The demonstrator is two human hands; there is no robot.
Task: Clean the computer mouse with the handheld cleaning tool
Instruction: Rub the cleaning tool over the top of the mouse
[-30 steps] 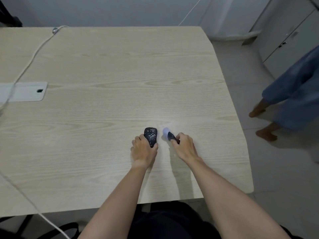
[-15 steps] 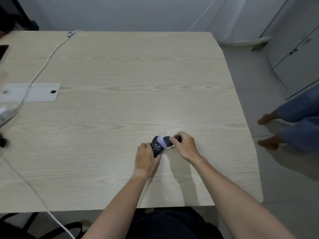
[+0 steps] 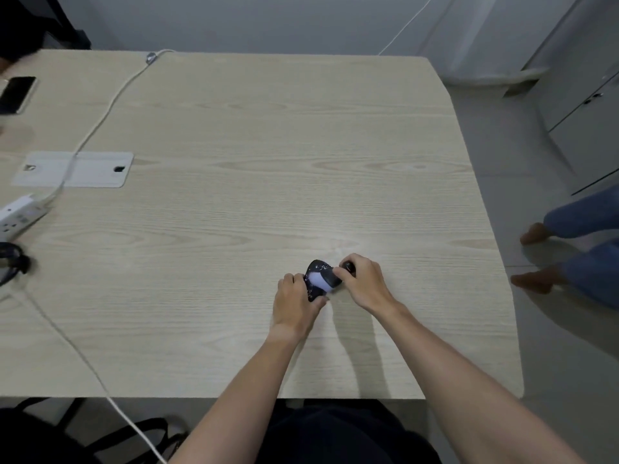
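Pale wood-grain table (image 3: 234, 162), bearing the following. Item: black speckled computer mouse (image 3: 313, 293), near the right-hand near part of the top, clamped by my left hand (image 3: 294, 304), fingers curled round its left side, thumb under its near edge. Item: handheld cleaning tool (image 3: 326, 279), dark body with a pale glowing head, pinched in my right hand (image 3: 363, 283); the head lies against the mouse's top (which it mostly hides). Item: white power strip (image 3: 20, 216) at the far-left edge, its white cable (image 3: 100, 122) running to the far side. Item: grey cable hatch (image 3: 97, 169), set in the table, left. Item: dark phone (image 3: 16, 94), far left corner. Off the table, right: another person's bare feet (image 3: 532, 279) on the floor, well apart from my hands.
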